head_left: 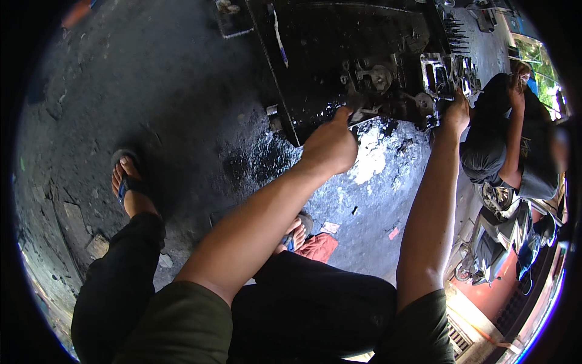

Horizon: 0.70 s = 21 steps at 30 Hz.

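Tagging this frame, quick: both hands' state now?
Left hand: curled closed; anything held can't be made out.
Right hand: at the metal parts; open or closed can't be told.

Dark wet tray (315, 73), upper centre, bearing metal parts (377, 77) and slim white stick (278, 35). Left hand (332, 144) at tray's lower edge, grip unclear; right hand (456, 114) beside metal parts, upper right. Red cloth (319, 247), lower centre. Co-worker (485, 155), right side, above motorbike (498, 233).
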### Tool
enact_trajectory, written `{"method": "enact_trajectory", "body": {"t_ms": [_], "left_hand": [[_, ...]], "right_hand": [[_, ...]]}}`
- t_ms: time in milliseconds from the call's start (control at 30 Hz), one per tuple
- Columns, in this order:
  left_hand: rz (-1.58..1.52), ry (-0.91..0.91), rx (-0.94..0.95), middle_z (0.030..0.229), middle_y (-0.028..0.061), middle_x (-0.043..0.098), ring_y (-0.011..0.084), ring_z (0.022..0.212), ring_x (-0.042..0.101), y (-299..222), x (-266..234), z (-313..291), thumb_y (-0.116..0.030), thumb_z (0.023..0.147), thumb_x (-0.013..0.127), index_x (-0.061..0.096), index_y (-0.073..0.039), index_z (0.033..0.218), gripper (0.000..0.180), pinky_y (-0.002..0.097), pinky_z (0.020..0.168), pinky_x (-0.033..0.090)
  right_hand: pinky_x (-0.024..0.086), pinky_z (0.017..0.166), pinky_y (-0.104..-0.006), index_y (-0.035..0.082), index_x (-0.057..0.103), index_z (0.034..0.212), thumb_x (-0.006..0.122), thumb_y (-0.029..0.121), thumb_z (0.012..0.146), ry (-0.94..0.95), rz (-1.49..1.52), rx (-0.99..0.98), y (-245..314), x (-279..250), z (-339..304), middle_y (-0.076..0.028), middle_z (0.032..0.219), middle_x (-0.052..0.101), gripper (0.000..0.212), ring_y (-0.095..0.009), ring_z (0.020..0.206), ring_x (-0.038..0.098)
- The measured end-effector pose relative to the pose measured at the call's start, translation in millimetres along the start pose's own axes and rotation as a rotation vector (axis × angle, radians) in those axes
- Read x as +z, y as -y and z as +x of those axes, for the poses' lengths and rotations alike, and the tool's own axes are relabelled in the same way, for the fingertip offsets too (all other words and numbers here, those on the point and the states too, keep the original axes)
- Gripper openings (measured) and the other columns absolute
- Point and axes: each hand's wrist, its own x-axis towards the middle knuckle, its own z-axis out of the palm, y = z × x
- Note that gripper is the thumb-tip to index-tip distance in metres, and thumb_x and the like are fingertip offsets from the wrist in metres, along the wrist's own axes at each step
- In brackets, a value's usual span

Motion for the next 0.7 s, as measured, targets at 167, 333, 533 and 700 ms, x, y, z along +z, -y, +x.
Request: {"method": "enact_trajectory", "body": {"t_ms": [167, 333, 533, 700], "left_hand": [[0.201, -0.052, 0.046, 0.112, 0.0291, 0.072, 0.0422, 0.108, 0.070, 8.6, -2.6, 4.5, -0.010, 0.094, 0.055, 0.046, -0.011, 0.153, 0.059, 0.0494, 0.097, 0.054], [0.351, -0.094, 0.132, 0.105, 0.0256, 0.075, 0.0393, 0.101, 0.074, 22.8, -18.3, 8.9, -0.008, 0.094, 0.050, 0.053, -0.011, 0.149, 0.054, 0.0507, 0.090, 0.058], [0.552, -0.226, 0.047, 0.113, 0.0243, 0.073, 0.0386, 0.104, 0.074, 40.5, -40.3, 28.8, -0.008, 0.096, 0.050, 0.058, -0.014, 0.147, 0.052, 0.0492, 0.089, 0.059], [0.395, -0.178, 0.142, 0.114, 0.0200, 0.073, 0.0399, 0.100, 0.073, 44.6, -13.6, 19.4, -0.015, 0.100, 0.056, 0.065, -0.017, 0.140, 0.042, 0.0498, 0.085, 0.058]], "right_hand": [[0.052, 0.100, -0.0340, -0.001, 0.070, 0.129, 0.046, 0.020, 0.105, -0.006, -0.139, -0.107, -4.8, -0.9, 3.8, -0.013, 0.131, 0.070, 0.041, -0.023, 0.115, 0.067], [0.052, 0.101, -0.0350, -0.001, 0.071, 0.128, 0.048, 0.021, 0.105, 0.022, -0.264, -0.303, -24.7, -2.1, 17.8, -0.015, 0.130, 0.070, 0.039, -0.025, 0.114, 0.068], [0.052, 0.100, -0.0350, -0.001, 0.069, 0.129, 0.050, 0.021, 0.102, -0.001, -0.059, -0.128, -18.2, -4.3, 8.8, -0.015, 0.126, 0.071, 0.040, -0.024, 0.112, 0.068], [0.053, 0.097, -0.0345, -0.001, 0.070, 0.128, 0.051, 0.021, 0.101, -0.049, -0.004, -0.051, 0.2, 2.7, -1.9, -0.013, 0.125, 0.071, 0.040, -0.023, 0.111, 0.068]]}}
